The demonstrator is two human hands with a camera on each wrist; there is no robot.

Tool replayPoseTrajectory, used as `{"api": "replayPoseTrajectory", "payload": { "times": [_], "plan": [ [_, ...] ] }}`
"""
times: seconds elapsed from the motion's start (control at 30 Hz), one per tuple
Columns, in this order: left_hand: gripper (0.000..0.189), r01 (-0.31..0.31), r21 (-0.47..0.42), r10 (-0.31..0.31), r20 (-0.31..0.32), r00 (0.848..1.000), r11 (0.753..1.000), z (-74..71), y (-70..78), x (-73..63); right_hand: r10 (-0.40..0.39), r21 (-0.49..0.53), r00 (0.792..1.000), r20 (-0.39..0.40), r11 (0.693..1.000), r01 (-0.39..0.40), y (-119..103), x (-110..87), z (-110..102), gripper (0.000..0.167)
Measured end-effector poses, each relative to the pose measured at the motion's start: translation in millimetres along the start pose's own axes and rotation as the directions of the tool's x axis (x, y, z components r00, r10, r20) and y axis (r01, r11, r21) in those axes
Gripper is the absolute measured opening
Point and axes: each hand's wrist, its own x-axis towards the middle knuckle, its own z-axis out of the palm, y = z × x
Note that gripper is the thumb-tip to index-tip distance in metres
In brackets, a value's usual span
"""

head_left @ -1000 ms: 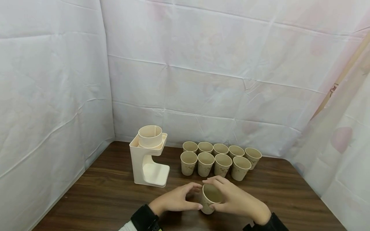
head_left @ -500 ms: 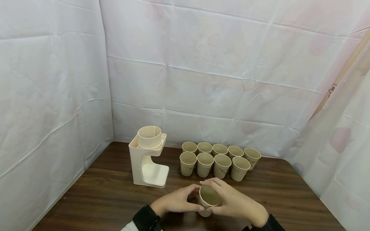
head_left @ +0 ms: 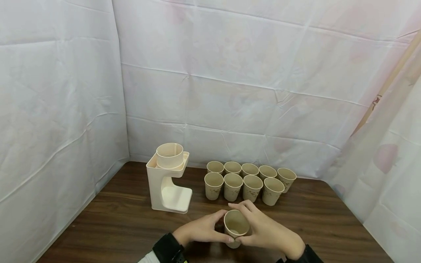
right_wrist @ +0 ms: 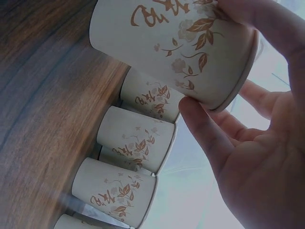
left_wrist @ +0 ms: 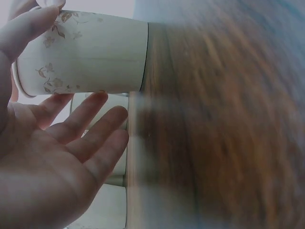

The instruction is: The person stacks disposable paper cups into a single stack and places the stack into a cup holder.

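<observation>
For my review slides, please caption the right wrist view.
Right hand holding a flower-printed cup, with matching cups standing beyond on a wood-grain table.

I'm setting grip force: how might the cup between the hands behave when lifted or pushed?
The cup is probably light: it looks thin-walled and papery. It might therefore dent if squeezed. It narrows downward, so it may tip.

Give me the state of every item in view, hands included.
Held cup, upright, mouth up
Left hand, curved around the held cup
Right hand, gripping the held cup near its rim
Front four cups, upright, open-topped
Back five cups, upright, open-topped
Cream stand, upright
Round container, atop the stand, open-topped
Cloth backdrop, hanging, creased
</observation>
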Motion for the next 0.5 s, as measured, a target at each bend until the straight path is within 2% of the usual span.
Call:
{"api": "replayPoseTrajectory", "payload": {
  "times": [0.3, 0.5],
  "plan": [
    [0.068, -0.021, -0.058, 0.020, -0.025, 0.999, 0.998, 4.1, 0.5, 7.4, 0.082, -0.013, 0.997, -0.003, 0.997, -0.082, -1, -3.4, 0, 0.095],
    [0.069, -0.030, -0.125, 0.027, -0.030, 0.999, 0.992, 8.1, -0.9, 11.7, 0.084, -0.012, 0.996, -0.004, 0.996, -0.084, -1, -4.6, 2, 0.094]
  ]
}}
